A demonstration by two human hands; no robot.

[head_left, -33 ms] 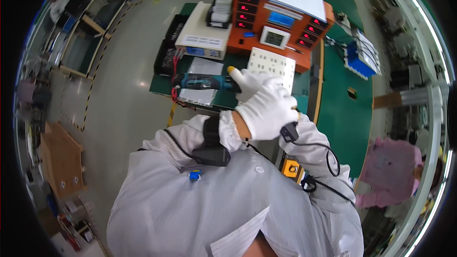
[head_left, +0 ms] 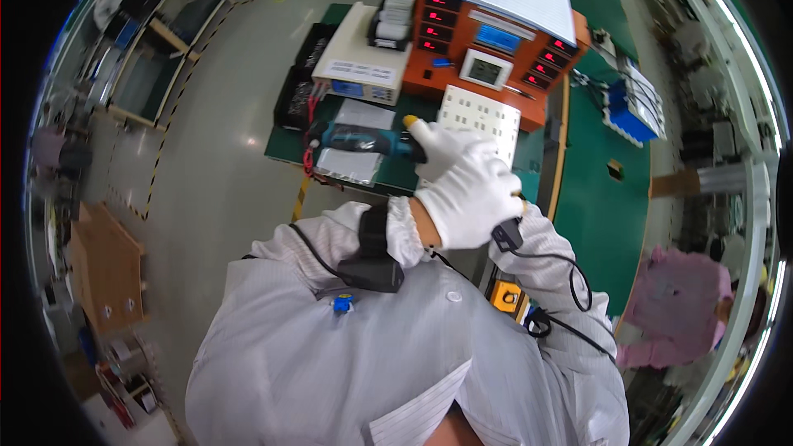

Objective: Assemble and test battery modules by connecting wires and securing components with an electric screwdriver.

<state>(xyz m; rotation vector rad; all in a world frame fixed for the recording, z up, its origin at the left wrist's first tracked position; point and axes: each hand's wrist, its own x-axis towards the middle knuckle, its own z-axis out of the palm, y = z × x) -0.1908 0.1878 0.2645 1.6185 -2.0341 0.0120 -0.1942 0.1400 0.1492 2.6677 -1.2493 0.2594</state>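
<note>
My left hand (head_left: 469,208), in a white glove, lies across my right hand, its fingers curled down over the right glove near the wrist. From beneath it my right hand (head_left: 439,147), also white-gloved, points left with its thumb stuck out; the thumb's tip is yellow. Its other fingers are mostly hidden behind the left hand. Close to that thumb is the dark end of a teal and black power screwdriver (head_left: 363,140), lying over pale sheets; whether the hand touches it I cannot tell. Behind both hands is a white board with rows of small slots (head_left: 479,111).
An orange test unit (head_left: 421,74) with red displays stands behind the board. A beige instrument (head_left: 359,54) and black bins (head_left: 289,103) are to its left. Black cables (head_left: 570,268) hang along my right sleeve by a yellow box (head_left: 506,296). A person in pink (head_left: 677,306) is at right.
The whole view has shifted slightly, so the bench sits a little farther right and lower. My hands keep the same crossed pose.
</note>
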